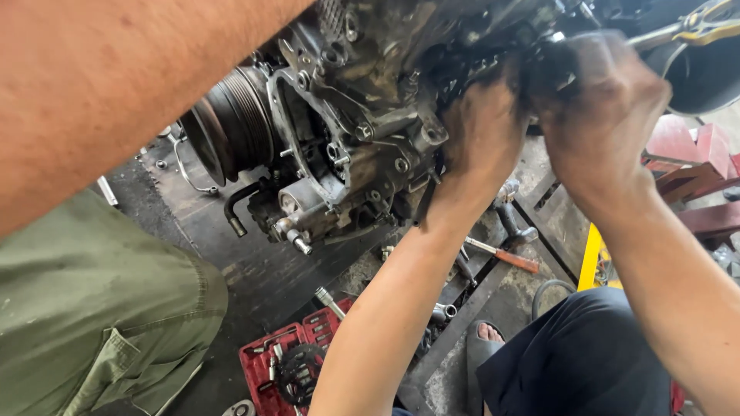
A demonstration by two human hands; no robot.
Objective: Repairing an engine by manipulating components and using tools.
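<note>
Head view, engine: a grimy engine block hangs across the upper middle of the frame, raised off the floor, with a ribbed black pulley on its left end and a bent black hose hanging below it.
Head view, left hand: the left hand, black with grease, presses against the right-hand end of the engine block, fingers curled in and buried among the parts; what it grips, if anything, cannot be told.
Head view, right hand: the right hand is blurred, just beside the left one and touching the same upper right corner of the block, fingers bent narrow; it may be closed on some small dark part, but the blur hides it.
Head view, other person: a bare forearm crosses the top left, above an olive-green trouser leg.
Head view, packages: a red plastic socket tray, rectangular and open, lies on the floor below the engine, holding metal sockets.
Head view, floor: an orange-handled screwdriver lies under the left wrist; a yellow bar stands right of it.
Head view, top right: yellow-handled pliers reach in beside the right hand.
</note>
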